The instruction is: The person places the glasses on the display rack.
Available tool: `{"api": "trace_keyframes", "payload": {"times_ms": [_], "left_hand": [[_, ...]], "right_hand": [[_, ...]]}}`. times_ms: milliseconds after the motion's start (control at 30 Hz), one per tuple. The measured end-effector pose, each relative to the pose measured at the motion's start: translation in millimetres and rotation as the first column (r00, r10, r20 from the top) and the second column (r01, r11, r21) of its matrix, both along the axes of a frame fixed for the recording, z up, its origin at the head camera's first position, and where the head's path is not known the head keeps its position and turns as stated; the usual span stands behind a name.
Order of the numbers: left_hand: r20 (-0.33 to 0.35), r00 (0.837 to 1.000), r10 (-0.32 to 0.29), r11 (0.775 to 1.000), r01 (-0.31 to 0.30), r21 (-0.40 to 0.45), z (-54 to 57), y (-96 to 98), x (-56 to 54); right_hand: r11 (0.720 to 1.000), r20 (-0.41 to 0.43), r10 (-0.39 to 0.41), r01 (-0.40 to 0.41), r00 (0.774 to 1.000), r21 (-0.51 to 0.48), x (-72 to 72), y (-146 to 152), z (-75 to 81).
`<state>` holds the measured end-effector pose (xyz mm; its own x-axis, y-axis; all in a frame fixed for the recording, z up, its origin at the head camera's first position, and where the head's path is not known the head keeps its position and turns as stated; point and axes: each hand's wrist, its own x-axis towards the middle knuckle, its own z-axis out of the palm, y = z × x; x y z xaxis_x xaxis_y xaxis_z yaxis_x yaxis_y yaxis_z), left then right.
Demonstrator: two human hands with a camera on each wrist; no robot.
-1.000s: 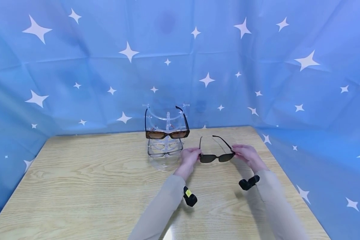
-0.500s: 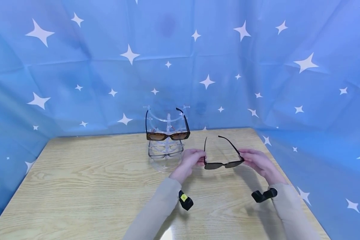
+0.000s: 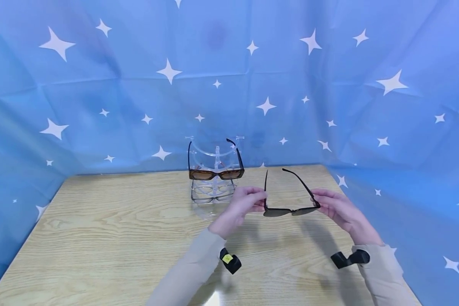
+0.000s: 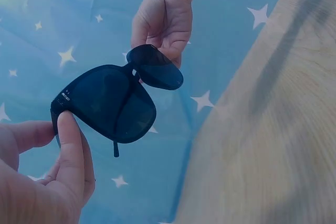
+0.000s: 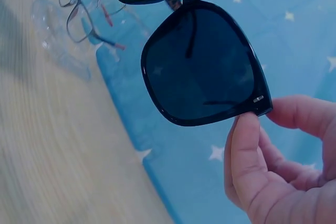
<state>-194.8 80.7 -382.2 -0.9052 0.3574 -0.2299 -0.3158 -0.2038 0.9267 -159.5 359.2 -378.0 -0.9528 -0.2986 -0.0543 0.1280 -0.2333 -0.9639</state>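
Black sunglasses (image 3: 277, 212) with dark lenses hang above the table, their temples unfolded and pointing away from me. My left hand (image 3: 245, 204) pinches the frame at its left hinge corner; in the left wrist view, thumb and fingers (image 4: 72, 150) grip that corner. The opposite corner is pinched by my right hand (image 3: 340, 211), with its fingertips (image 5: 245, 129) on the frame in the right wrist view. Left of my hands stands a clear display stand (image 3: 217, 155). Tortoiseshell sunglasses (image 3: 216, 174) sit on its upper part, with thin-framed eyeglasses (image 3: 213, 198) lower down.
The wooden table (image 3: 111, 238) spreads in front and to the left. A blue star-patterned cloth (image 3: 137, 97) hangs behind the table and along its sides. The stand's round clear base (image 3: 206, 212) rests near my left hand.
Both hands have drawn the black sunglasses to the right and slightly toward me. The frame has tilted, so the lenses look narrower from above. The stand and its glasses stay put.
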Motion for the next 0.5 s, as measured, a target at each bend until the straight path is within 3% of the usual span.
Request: {"api": "trace_keyframes", "payload": {"times_ms": [167,500], "left_hand": [[0.019,1.000,0.016,1.000,-0.016,-0.016,15.8,-6.6,2.0],[-0.064,0.998,0.005,1.000,-0.005,0.002,49.9,-29.5,4.3]], "right_hand": [[0.999,-0.017,0.022,-0.023,1.000,-0.028,1.0,-5,11.9],[0.997,-0.026,0.034,-0.036,0.999,-0.067,-2.2,-23,40.8]]}}
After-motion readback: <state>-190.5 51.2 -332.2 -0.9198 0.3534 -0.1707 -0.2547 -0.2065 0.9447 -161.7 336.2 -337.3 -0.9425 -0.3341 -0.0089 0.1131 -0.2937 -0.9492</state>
